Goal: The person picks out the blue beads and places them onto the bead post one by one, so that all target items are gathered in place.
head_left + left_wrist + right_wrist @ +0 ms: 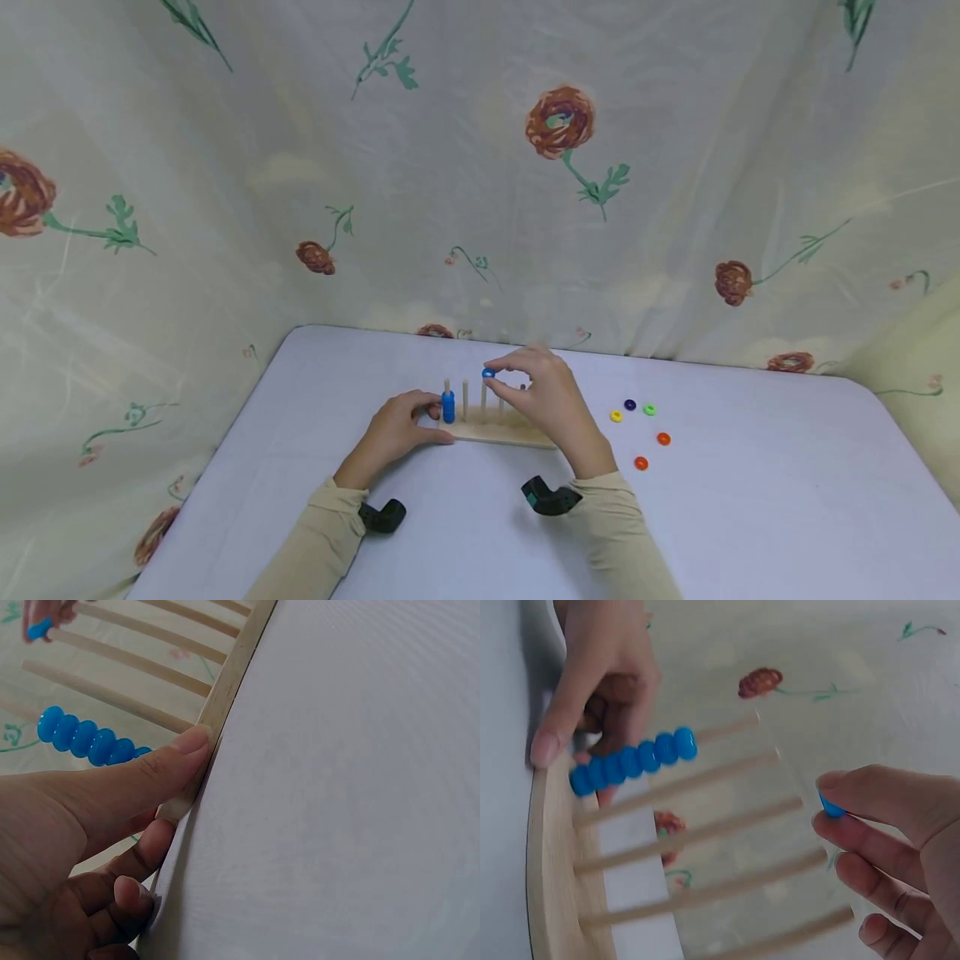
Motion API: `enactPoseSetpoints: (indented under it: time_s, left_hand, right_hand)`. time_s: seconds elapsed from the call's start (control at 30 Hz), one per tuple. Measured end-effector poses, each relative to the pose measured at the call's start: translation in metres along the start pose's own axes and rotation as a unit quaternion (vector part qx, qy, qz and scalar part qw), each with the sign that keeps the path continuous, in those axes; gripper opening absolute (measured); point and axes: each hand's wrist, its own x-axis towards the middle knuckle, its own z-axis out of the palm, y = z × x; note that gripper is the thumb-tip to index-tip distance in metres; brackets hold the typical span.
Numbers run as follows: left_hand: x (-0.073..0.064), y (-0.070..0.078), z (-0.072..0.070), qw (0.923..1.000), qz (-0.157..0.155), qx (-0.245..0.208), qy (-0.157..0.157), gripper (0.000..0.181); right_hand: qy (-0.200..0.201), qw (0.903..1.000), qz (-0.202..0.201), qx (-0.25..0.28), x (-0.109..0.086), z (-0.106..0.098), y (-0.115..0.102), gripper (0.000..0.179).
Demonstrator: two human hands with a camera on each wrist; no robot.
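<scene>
A wooden peg board [495, 434] with a row of upright pegs stands on the table. Several blue beads [448, 407] are stacked on its leftmost peg. My left hand [396, 429] holds the board's left end, its thumb [176, 754] on the front edge and fingers curled behind. Between thumb and fingertips my right hand [551, 400] pinches one blue bead [830, 807], up by the tips of the middle pegs. Whether that bead touches a peg I cannot tell. The right hand hides part of the board's right side in the head view.
Right of the board lie loose beads on the white table [757, 500]: a yellow bead [617, 416], a dark blue bead [630, 405], a green bead [650, 409] and two orange beads [663, 438]. A flowered curtain [450, 167] hangs behind.
</scene>
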Motion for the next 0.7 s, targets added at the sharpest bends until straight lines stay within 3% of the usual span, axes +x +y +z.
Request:
enactPoseSetpoints:
  time_s: [0.37, 0.7]
  left_hand:
    - [0.001, -0.001, 0.002, 0.9999, 0.007, -0.014, -0.008, 0.052]
    - [0.001, -0.002, 0.000, 0.9999, 0.006, -0.007, -0.007, 0.052]
  right_hand:
    - [0.033, 0.9980, -0.055, -0.002, 0.009, 0.030, -0.024, 0.021]
    - [0.062, 0.9948, -0.079, -0.017, 0.009, 0.043, -0.026, 0.019]
